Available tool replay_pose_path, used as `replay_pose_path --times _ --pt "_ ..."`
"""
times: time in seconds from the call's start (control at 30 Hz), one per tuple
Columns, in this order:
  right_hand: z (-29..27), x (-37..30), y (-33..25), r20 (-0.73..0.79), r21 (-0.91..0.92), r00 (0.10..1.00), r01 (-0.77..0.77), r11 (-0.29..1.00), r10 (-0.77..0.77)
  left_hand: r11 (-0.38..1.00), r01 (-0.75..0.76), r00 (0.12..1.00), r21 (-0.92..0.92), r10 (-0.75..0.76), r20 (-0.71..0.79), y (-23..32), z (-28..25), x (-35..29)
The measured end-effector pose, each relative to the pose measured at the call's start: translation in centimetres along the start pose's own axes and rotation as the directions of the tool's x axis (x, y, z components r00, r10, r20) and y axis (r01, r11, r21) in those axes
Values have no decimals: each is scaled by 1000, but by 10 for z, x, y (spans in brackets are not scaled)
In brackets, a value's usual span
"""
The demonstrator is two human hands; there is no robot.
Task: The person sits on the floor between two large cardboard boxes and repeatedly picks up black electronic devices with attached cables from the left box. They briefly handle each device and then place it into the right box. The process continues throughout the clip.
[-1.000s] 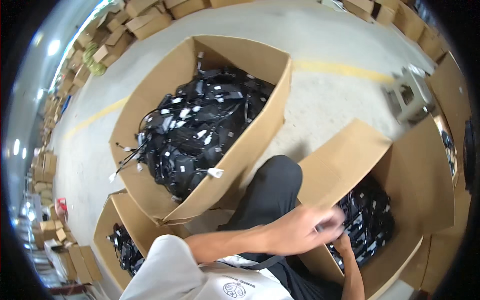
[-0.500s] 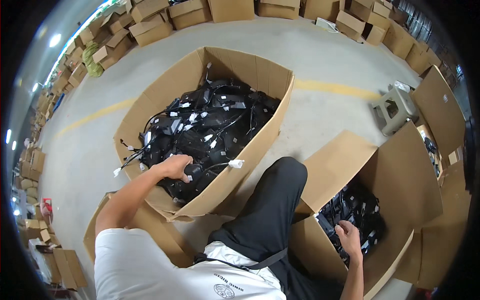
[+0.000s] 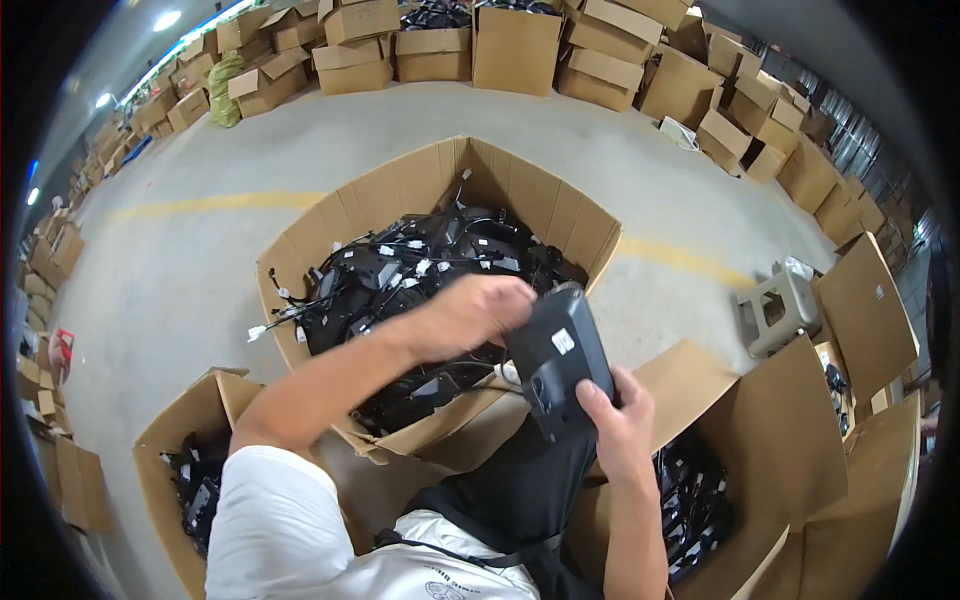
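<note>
A flat black plastic device (image 3: pixel 566 345) with a small white label and a raised round part is held up over the near side of the large carton (image 3: pixel 400 440). My right hand (image 3: pixel 625 412) grips its right lower edge, thumb on the face. At its upper left corner is my left hand (image 3: pixel 485 308), slightly blurred, with fingers curled. What those fingers hold is hidden. A cable with a white connector (image 3: pixel 509 373) hangs beside the device. Inside the large carton lies a heap of similar black devices (image 3: pixel 375 275) with cables and white plugs.
At right stands an open carton (image 3: pixel 790 430) holding black parts (image 3: pixel 690 505). Another carton (image 3: pixel 160 455) with black parts is at lower left. A grey plastic stool (image 3: pixel 778 312) stands at right. Stacked cartons (image 3: pixel 515 50) line the far side of the floor.
My left hand has risen from the heap, and my right hand has left the right carton. Both now meet at a raised black device. The view has shifted, showing the lower-left carton's contents.
</note>
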State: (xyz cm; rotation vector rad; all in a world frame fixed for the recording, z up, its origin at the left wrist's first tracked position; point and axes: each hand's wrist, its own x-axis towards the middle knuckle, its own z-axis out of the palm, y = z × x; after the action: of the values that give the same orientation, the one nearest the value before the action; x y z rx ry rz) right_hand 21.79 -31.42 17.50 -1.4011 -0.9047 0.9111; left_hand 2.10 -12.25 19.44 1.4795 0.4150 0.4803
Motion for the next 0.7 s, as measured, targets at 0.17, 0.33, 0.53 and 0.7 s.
replay_pose_path --times 0.17,0.33,0.53,0.7 --pt "-56 -33 25 -195 415 943 -170 894 270 95 541 807 835 220 -548 -108 -180 -3" --pt "-81 -65 -3 -199 82 980 -1 997 18 -158 634 763 757 -38 -646 -145 -255 -14" --pt "-103 -100 9 -264 -169 964 -36 985 -10 -270 584 794 766 -6 -608 -149 -261 -22" --pt "-113 -129 23 -263 260 965 89 961 -18 182 506 745 843 402 -533 -67 -274 -38"
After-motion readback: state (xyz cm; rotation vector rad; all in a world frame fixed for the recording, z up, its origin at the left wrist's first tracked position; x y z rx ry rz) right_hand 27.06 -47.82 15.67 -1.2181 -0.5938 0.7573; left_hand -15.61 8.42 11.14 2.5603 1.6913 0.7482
